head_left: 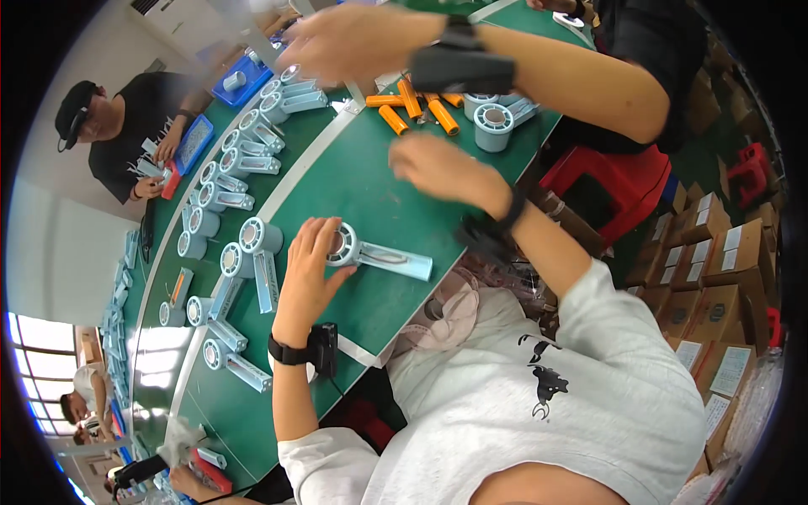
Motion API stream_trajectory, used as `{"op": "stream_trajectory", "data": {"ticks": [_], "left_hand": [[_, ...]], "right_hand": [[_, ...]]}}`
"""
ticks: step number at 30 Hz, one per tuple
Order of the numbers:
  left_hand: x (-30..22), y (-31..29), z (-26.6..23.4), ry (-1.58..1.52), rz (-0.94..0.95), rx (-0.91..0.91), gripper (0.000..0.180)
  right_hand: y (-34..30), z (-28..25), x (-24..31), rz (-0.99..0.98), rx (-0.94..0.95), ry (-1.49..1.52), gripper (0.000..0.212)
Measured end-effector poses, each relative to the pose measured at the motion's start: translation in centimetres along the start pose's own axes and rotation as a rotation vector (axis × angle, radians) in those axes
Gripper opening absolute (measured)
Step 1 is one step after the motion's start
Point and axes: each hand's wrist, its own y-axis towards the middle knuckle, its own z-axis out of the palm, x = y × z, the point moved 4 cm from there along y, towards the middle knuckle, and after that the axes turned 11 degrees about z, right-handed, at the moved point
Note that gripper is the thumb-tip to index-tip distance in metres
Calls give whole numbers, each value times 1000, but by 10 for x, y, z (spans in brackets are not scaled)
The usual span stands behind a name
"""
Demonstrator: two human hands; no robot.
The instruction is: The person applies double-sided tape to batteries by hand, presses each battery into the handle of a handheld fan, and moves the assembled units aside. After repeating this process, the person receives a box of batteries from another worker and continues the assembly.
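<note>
My left hand grips the round head of a light-blue handheld fan, thumb on the near side and fingers over the far side. The fan lies on the green table, its long handle pointing right with an open slot that shows wires. My right hand is lifted over the table, smeared by motion, so its fingers do not show clearly. It is nearest to several orange cylindrical battery cells and a light-blue fan beside them.
More light-blue fans line the green table on the left. A co-worker's blurred arm reaches across the top. Another person works across the table near a blue tray. A red stool and cardboard boxes stand right.
</note>
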Motion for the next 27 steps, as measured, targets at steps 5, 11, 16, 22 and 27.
{"op": "stream_trajectory", "data": {"ticks": [5,11,16,22,27], "left_hand": [[-12,11,5,60,139,-44,57],[-19,4,17,304,217,-41,45],[-16,3,22,233,262,-53,39],[-23,14,29,391,231,40,26],[-10,14,24,95,211,-42,19]], "right_hand": [[94,22,-60,140,-223,-522,22],[62,16,-37,481,358,377,25],[-23,-4,-28,294,444,977,33],[-64,-9,-33,470,442,978,28],[-83,-19,-3,485,427,1094,28]]}}
